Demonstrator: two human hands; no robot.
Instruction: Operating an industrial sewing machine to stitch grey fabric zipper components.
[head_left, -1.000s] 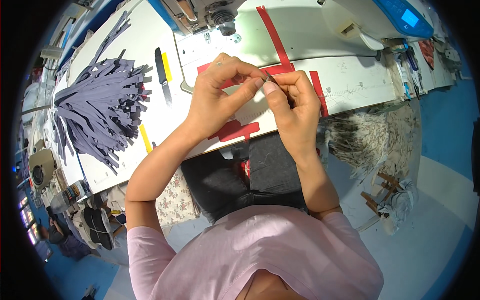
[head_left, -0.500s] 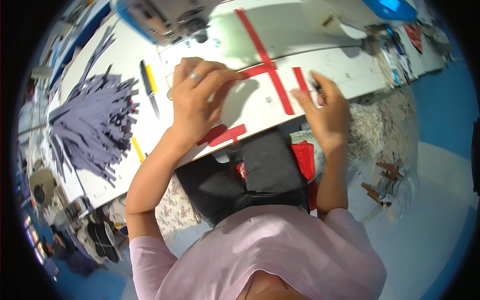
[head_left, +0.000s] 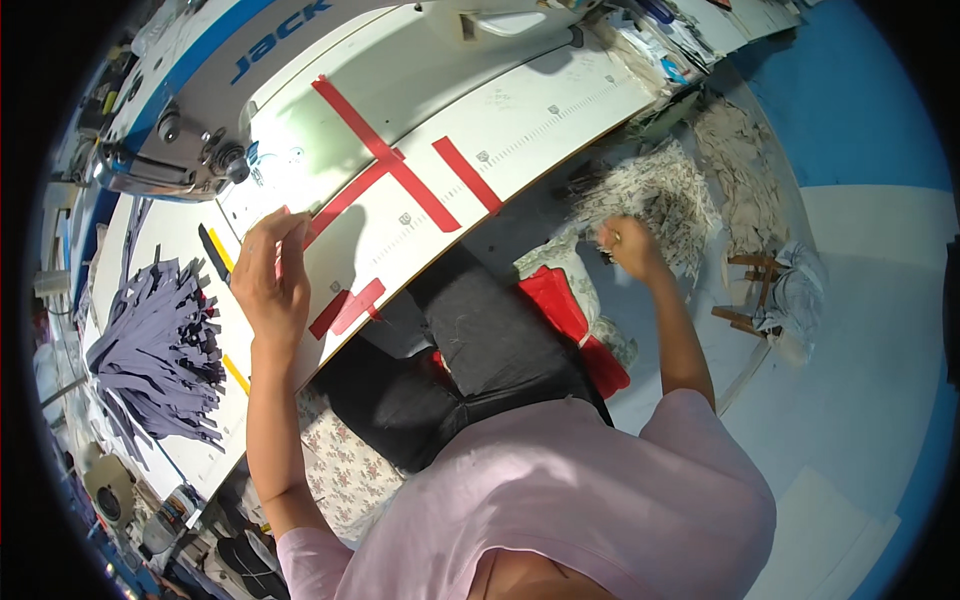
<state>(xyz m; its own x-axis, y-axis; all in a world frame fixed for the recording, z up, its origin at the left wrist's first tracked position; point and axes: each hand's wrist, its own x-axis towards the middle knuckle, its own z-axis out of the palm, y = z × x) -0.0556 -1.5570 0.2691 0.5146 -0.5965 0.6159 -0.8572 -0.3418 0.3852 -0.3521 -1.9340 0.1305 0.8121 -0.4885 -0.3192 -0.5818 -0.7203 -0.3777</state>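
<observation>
My left hand (head_left: 270, 275) is raised over the white sewing table with its fingers pinched together. A bit of red shows between those fingers, beside the end of a red strip (head_left: 350, 198) that runs up to a longer red strip (head_left: 385, 150); where one piece stops and another starts is hard to tell. My right hand (head_left: 632, 248) hangs off the table's front edge, over the floor. Its fingers are curled closed, and whatever small thing they hold is too blurred to name. A separate red strip (head_left: 466, 175) and short red pieces (head_left: 358, 305) lie near the edge.
The sewing machine head (head_left: 190, 150) stands beyond my left hand. A bundle of grey-purple fabric strips (head_left: 160, 350) lies at the left, near a black-handled tool (head_left: 213, 252). Pale scraps (head_left: 650, 195) heap beyond the right hand. Red cloth (head_left: 555, 300) lies beside my lap.
My right hand has moved off the tabletop, out past its front edge. My left hand has shifted toward the machine's needle side. The whole view has turned, bringing more floor into sight.
</observation>
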